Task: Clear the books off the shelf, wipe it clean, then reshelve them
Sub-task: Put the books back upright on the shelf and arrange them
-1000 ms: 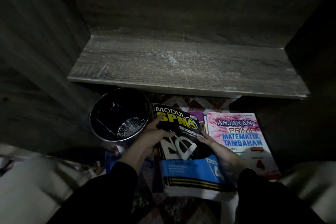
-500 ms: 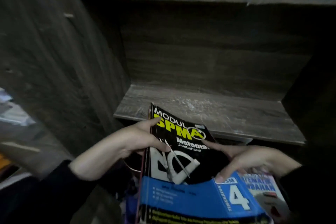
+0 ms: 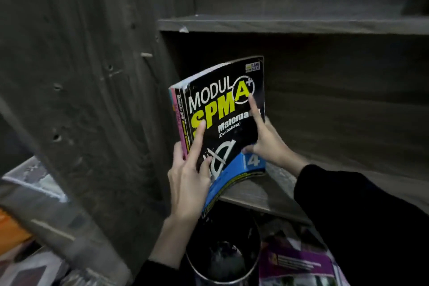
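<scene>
I now hold the lifted book stack (image 3: 222, 123) upright at the shelf (image 3: 255, 195), centre frame, left hand (image 3: 188, 179) and right hand (image 3: 267, 139) gripping it; reshelving appears under way.

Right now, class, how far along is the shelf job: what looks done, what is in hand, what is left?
Done: the shelf looks bare; whether it was wiped is unclear. In hand: the left hand and right hand hold a bundle of books upright, its lower edge at the shelf front. Left: stand them in, then reshelve the purple book lying on the floor.
</scene>
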